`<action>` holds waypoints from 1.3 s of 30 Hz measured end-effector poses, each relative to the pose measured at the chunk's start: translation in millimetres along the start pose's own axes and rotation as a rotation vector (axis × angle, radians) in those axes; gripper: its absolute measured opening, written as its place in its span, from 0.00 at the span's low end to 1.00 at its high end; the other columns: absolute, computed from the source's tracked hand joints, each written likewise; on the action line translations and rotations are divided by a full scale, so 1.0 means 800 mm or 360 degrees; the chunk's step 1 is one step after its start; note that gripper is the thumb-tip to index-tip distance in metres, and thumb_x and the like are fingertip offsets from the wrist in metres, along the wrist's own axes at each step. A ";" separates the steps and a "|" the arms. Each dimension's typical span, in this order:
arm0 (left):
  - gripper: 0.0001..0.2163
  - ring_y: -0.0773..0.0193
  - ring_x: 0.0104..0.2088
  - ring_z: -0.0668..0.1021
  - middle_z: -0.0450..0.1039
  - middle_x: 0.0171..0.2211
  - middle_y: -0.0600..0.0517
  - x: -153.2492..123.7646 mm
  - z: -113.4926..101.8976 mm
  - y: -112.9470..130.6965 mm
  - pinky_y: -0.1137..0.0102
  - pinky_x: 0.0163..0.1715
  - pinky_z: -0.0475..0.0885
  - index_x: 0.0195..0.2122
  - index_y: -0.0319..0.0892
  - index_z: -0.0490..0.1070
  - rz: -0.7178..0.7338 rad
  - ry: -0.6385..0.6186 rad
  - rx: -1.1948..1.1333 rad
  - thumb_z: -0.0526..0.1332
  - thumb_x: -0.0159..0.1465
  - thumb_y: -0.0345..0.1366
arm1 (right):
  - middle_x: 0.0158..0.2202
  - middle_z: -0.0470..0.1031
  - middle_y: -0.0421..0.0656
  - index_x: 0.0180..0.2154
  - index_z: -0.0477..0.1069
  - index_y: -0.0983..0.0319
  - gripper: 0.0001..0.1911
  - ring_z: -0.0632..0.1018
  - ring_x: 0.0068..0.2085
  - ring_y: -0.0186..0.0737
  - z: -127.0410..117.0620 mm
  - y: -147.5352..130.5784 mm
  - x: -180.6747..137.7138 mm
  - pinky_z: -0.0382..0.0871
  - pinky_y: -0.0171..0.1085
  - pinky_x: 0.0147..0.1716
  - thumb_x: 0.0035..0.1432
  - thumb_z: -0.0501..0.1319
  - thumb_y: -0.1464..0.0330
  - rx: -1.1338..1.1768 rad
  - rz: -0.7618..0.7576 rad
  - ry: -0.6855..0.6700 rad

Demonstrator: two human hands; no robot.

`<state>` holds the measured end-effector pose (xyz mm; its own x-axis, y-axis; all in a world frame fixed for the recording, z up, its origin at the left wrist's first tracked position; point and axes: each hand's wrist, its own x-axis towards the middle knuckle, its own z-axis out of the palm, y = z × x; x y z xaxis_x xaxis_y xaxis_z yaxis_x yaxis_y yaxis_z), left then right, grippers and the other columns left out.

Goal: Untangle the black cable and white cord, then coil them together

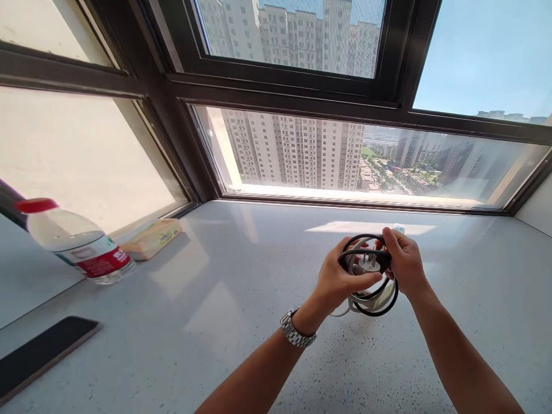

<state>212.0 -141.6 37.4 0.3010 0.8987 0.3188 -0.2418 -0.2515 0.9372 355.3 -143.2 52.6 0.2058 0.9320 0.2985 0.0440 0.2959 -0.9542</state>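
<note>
Both hands are together above the pale speckled counter (241, 299), closed on one bundle of coiled cables (370, 276). The left hand (340, 279) grips the bundle from the left side, with fingers curled around the black loops, and a metal watch (296, 329) sits on its wrist. The right hand (403, 261) holds the same bundle from the right and from above. In the bundle I see black cable and white cable wound together, and a white plug with metal pins shows between the two hands. The lower loops hang just under the hands; I cannot tell if they touch the counter.

Far to the left of the hands a plastic bottle (73, 238) with red cap and red label stands on the counter. It is clear, and I cannot tell how much liquid is inside. Just beside it, toward the window, lies a small yellow pack (153, 237). Nearer to the person, well left of the left hand, a dark flat phone (41, 352) lies on the counter.
</note>
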 end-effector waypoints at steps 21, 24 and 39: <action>0.24 0.60 0.31 0.75 0.75 0.30 0.47 0.013 -0.037 0.012 0.69 0.33 0.71 0.36 0.36 0.75 -0.0251 -0.1033 -0.0273 0.75 0.38 0.39 | 0.13 0.54 0.30 0.21 0.61 0.61 0.26 0.55 0.09 0.23 0.001 0.017 0.016 0.50 0.27 0.06 0.49 0.63 0.46 0.0114 -0.0045 -0.0231; 0.29 0.65 0.28 0.73 0.73 0.30 0.48 0.019 -0.033 -0.011 0.73 0.28 0.69 0.39 0.36 0.72 -0.0293 -0.0509 -0.0682 0.75 0.37 0.43 | 0.13 0.56 0.30 0.26 0.64 0.62 0.24 0.55 0.10 0.24 0.007 0.040 0.029 0.51 0.27 0.07 0.50 0.62 0.46 0.0193 0.0052 -0.0138; 0.43 0.58 0.48 0.73 0.71 0.46 0.49 0.036 -0.061 -0.102 0.66 0.51 0.67 0.58 0.44 0.59 -0.0132 0.0220 -0.0174 0.73 0.39 0.30 | 0.35 0.78 0.46 0.40 0.73 0.61 0.20 0.74 0.34 0.41 0.035 0.148 0.042 0.58 0.34 0.29 0.66 0.44 0.63 -0.1396 0.0027 -0.0092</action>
<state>195.0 -77.6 -36.5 0.1961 0.9575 0.2114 -0.3227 -0.1406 0.9360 340.2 -71.4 -49.7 0.1643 0.9509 0.2621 0.7816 0.0366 -0.6227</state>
